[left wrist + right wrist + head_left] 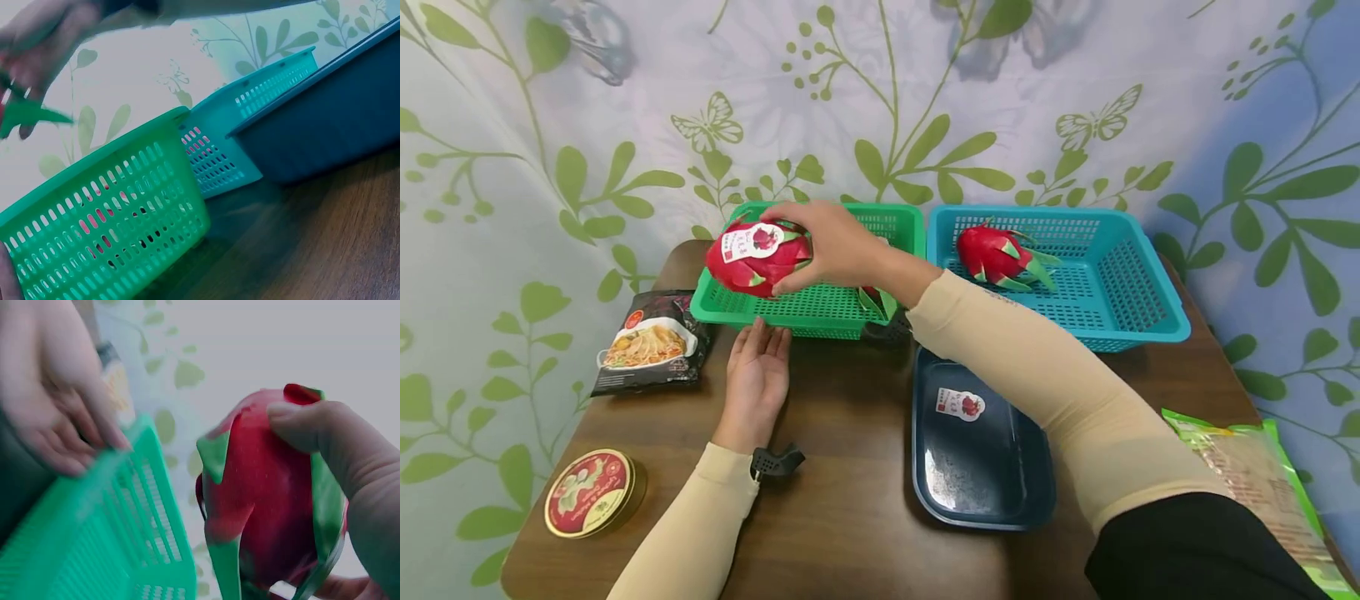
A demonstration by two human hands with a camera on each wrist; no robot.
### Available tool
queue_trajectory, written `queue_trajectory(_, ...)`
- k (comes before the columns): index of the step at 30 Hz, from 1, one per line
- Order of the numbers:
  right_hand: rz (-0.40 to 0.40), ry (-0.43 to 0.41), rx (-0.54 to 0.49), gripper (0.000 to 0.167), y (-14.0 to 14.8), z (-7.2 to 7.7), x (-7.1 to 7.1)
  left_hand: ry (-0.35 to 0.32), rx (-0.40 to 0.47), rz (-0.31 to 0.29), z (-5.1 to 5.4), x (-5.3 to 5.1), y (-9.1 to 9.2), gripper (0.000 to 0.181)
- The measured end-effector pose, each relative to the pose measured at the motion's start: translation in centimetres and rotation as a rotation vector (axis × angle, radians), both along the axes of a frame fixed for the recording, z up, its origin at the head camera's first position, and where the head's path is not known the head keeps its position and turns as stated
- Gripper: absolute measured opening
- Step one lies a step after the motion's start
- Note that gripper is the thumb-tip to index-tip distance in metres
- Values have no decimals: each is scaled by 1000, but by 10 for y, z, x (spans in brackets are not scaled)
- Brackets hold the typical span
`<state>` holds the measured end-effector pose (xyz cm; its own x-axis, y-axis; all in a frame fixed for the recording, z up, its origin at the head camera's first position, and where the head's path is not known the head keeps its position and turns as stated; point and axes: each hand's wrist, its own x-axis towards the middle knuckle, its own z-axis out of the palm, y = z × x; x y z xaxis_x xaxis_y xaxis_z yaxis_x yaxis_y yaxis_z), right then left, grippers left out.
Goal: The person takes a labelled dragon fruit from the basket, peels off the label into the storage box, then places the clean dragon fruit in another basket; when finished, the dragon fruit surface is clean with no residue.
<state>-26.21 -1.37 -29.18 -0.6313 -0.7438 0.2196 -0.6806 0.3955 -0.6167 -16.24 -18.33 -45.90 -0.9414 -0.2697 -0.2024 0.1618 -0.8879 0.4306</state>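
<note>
My right hand (842,248) grips a red dragon fruit (735,268) with green scales and a white sticker, thumb on one side and fingers on the other. The fruit is held over the left part of a green basket (790,322). At that basket's near rim, my left hand (756,379) lies palm up with fingers extended; they seem to touch the rim. Part of another dragon fruit (872,302) shows in the green basket, mostly hidden by my right wrist. In the right wrist view, the held dragon fruit (265,494) is seen close up.
On the right, a blue basket (1138,327) holds one dragon fruit (996,255). In front is a dark blue tub (977,467) with a sticker (961,404) inside. A black noodle packet (651,343), a round tin (589,493) and a clear, green-edged bag (1262,483) lie around the table.
</note>
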Motion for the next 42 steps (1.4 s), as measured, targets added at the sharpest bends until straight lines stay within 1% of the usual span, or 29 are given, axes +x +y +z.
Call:
queue_trajectory(3, 24, 11, 5, 87, 16, -2, 27, 1, 21, 6, 0, 1, -3, 13)
queue_trajectory(5, 33, 15, 8, 86, 24, -7, 41, 20, 23, 5, 0, 3, -5, 11)
queue_trajectory(7, 45, 2, 3, 85, 31, -14, 53, 45, 26, -6, 0, 5, -7, 21)
queue_trajectory(9, 56, -22, -3, 84, 36, -24, 63, 47, 14, -24, -1, 7, -8, 27)
queue_trajectory(11, 57, -49, -7, 85, 41, -33, 73, 31, -44, -67, -1, 8, -10, 30)
queue_trajectory(14, 48, -107, -1, 86, 47, -48, 85, -16, -179, -128, -3, 10, -13, 35)
queue_trajectory(15, 44, -125, 2, 86, 48, -53, 88, -32, -233, -144, -4, 10, -14, 38)
queue_trajectory(16, 37, -139, 8, 86, 49, -57, 90, -48, -267, -155, -4, 9, -14, 40)
queue_trajectory(18, 30, -172, 26, 85, 52, -65, 92, -69, -308, -159, -5, 8, -15, 43)
queue_trajectory(21, 32, -207, 54, 82, 54, -75, 93, -81, -308, -151, -6, 5, -15, 45)
queue_trajectory(24, 43, -232, 82, 80, 55, -82, 92, -55, -279, -132, -7, 3, -16, 36)
queue_trajectory(27, 52, -251, 111, 80, 55, -87, 92, -17, -246, -139, -8, 1, -17, 24)
queue_trajectory(30, 59, -268, 152, 81, 55, -93, 93, 15, -241, -187, -10, 0, -18, 19)
queue_trajectory(32, 63, -269, 186, 83, 54, -98, 93, 28, -251, -229, -12, 0, -19, 21)
queue_trajectory(34, 64, -270, 209, 83, 54, -103, 93, 44, -283, -272, -13, 1, -19, 25)
queue_trajectory(36, 57, -266, 232, 85, 54, -106, 93, 68, -352, -329, -15, 3, -18, 29)
queue_trajectory(37, 53, -265, 238, 85, 54, -107, 93, 78, -404, -360, -15, 4, -18, 30)
queue_trajectory(38, 47, -266, 244, 85, 54, -107, 93, 93, -474, -393, -15, 6, -17, 32)
queue_trajectory(39, 42, -267, 250, 86, 54, -107, 94, 107, -554, -430, -15, 7, -17, 33)
queue_trajectory(40, 38, -267, 258, 87, 54, -106, 95, 122, -655, -469, -15, 9, -16, 34)
queue_trajectory(42, 29, -261, 278, 89, 55, -104, 96, 166, -892, -540, -15, 13, -16, 38)
